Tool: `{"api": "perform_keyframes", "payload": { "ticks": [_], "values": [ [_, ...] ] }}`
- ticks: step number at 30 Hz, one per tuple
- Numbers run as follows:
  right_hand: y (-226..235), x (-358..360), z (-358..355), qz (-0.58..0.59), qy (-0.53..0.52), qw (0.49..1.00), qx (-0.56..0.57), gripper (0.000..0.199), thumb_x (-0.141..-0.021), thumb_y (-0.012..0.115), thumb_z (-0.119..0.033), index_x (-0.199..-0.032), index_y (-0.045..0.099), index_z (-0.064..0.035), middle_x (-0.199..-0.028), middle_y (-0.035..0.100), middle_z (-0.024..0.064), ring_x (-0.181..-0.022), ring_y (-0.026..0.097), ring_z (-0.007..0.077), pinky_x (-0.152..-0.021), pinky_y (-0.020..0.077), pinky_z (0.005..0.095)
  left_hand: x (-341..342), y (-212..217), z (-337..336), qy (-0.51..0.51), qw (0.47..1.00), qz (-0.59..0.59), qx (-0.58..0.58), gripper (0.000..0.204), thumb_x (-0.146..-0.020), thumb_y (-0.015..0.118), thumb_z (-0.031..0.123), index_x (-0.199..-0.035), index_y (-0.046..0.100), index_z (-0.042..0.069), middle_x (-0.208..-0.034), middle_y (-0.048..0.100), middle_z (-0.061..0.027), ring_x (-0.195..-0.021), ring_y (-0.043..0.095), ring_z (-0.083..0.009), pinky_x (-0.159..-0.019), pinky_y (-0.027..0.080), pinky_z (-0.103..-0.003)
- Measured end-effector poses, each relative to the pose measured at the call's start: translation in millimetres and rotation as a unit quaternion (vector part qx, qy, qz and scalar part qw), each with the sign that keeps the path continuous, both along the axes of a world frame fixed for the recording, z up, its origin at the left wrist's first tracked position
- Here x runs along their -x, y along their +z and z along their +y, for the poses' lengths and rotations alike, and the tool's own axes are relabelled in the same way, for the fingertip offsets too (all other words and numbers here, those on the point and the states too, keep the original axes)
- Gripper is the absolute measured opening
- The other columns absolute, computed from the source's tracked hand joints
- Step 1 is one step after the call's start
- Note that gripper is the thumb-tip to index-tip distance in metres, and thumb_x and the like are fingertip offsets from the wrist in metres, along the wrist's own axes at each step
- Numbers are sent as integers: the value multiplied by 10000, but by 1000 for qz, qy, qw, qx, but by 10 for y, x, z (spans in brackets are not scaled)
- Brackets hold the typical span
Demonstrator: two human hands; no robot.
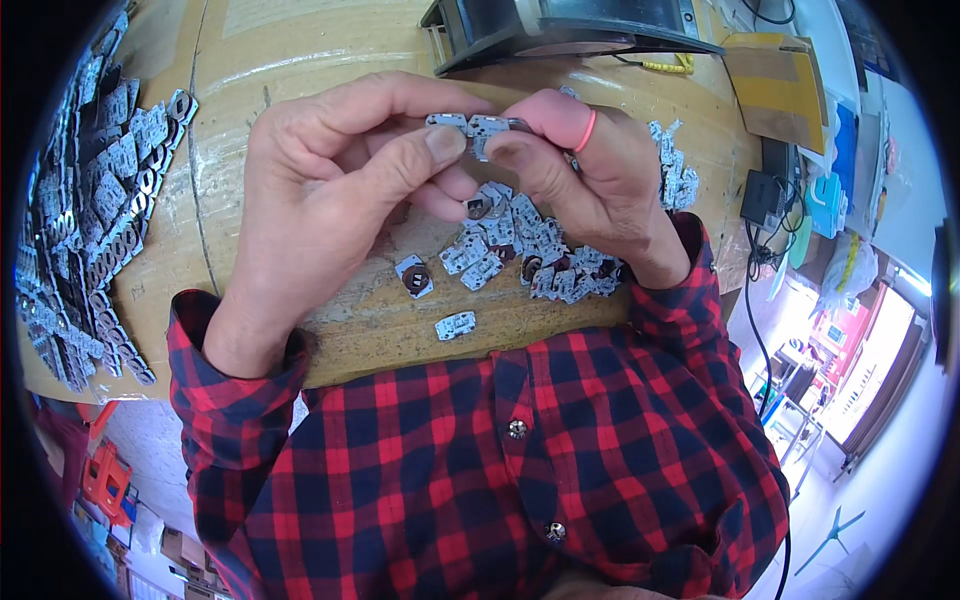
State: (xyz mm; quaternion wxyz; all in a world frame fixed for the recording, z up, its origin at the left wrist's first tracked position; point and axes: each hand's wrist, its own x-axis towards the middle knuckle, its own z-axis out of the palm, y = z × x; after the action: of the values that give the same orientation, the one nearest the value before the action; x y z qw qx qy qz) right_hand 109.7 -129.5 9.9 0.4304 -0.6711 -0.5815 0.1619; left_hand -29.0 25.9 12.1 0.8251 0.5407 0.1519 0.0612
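Note:
Between my two hands, above the tabletop, is a short strip of small pale circuit boards (487, 126), with a seam near its middle. My left hand (325, 175) is closed, its thumb and index finger pinching the strip's left end. At the right end, my right hand (605, 175) grips it between thumb and index finger. That index finger wears a pink finger cot (556, 117). Below the hands lies a heap of similar boards (535, 245), some showing dark round parts. Nearer to me lie a board with a dark round part (414, 277) and a pale board (456, 326).
Many rows of joined boards (120, 165) are piled at the table's left. A black-framed fan (580, 35) stands at the far side. More boards (675, 165) lie beyond my right wrist. At the right are a cardboard box (775, 85) and a black box with cables (765, 200).

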Motion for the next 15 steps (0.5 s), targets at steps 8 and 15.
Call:
{"api": "perform_keyframes", "payload": {
  "ticks": [8, 15],
  "values": [
    [223, 98, -38, 554, 12, 822, 133, 267, -985, 490, -203, -832, 549, 7, -538, 440, -2, -400, 414, 93, -363, 385, 244, 3, 63, 25, -41, 995, -18, 90, 173, -899, 614, 73, -1041, 592, -25, -788, 642, -56, -625, 611, -95, -567, 504, -210],
    [166, 132, 55, 620, -72, 775, 98, 323, -1003, 451, -236, -806, 540, 4, -521, 375, -1, -367, 343, 65, -307, 388, 239, 2, 5, -63, 48, 998, -22, 19, 183, -887, 617, 30, -1059, 588, -24, -813, 641, -65, -665, 623, -98, -599, 504, -211]
  ]
}}
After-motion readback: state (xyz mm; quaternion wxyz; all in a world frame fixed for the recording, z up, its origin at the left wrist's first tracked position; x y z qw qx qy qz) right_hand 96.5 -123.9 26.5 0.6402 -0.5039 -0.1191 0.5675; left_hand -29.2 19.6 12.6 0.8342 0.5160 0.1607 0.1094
